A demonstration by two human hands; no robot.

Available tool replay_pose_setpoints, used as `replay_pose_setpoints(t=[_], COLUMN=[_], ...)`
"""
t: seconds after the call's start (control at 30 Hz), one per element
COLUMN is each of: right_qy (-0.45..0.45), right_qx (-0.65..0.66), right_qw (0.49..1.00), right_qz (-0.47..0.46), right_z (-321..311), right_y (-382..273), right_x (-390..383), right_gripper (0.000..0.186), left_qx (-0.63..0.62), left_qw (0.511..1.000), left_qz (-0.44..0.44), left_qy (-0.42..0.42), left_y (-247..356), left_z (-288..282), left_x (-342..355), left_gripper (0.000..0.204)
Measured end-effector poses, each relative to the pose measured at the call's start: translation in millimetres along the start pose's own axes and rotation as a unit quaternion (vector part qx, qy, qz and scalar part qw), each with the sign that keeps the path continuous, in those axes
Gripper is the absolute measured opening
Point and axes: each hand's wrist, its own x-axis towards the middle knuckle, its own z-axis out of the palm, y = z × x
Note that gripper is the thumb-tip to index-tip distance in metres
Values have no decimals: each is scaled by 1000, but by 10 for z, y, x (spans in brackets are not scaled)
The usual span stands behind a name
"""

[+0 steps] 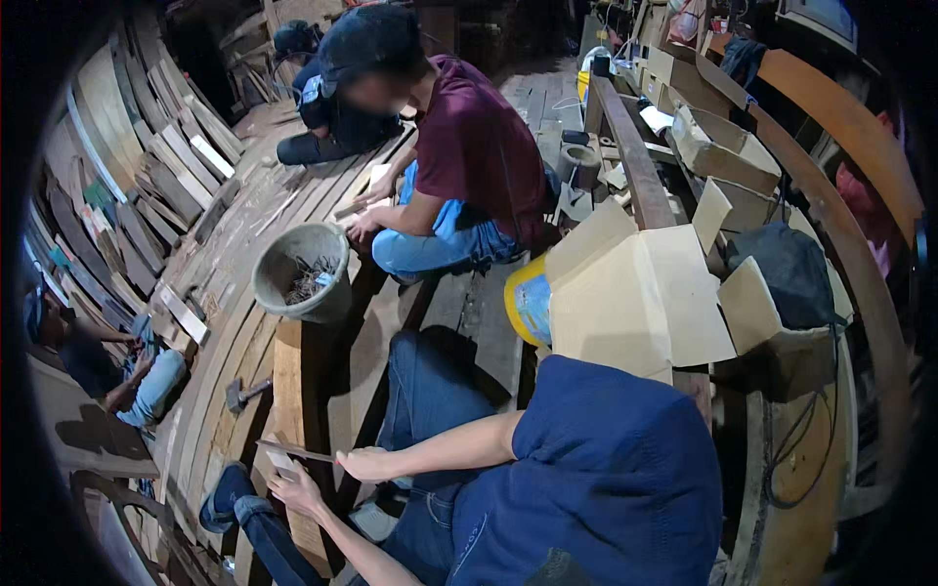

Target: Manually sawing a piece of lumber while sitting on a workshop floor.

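Observation:
My right hand (366, 464) is closed round the near end of a long flat blade-like tool (301, 451); whether it is a file or a knife I cannot make out. The tool lies across the top of a small pale wood piece (280, 459). From below, my left hand (301, 490) grips that piece with its fingers, over a long timber beam (289, 391). Just beyond my hands, a hammer (237, 395) rests on the planks.
A grey bucket (337, 311) holds thin dark metal pieces. Behind it, a person in a maroon shirt (479, 146) sits handling wood. Another person (107, 366) sits at the left. Open cardboard boxes (616, 303) and a yellow-blue bucket (528, 303) stand at right. Dark gaps divide the floor beams.

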Motion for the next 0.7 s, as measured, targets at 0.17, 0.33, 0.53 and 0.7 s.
replay_pose_setpoints(t=[0.17,0.33,0.53,0.7], right_qy=[49,-32,-74,-37], right_qx=[21,3,2,-56], right_qw=[998,999,993,998], right_qz=[24,-16,95,-4], right_z=[34,17,39,147], right_y=[232,-110,-17,201], right_x=[-65,113,54,-6], right_gripper=[29,27,37,32], left_qx=[7,30,51,31], left_qw=[999,999,999,999], left_qz=[-12,-17,-18,-35], left_qy=[-42,7,-7,-4], left_y=[267,-95,193,264], left_z=[99,-46,-138,-204], left_x=[-73,68,4,-36], left_gripper=[57,55,47,48])
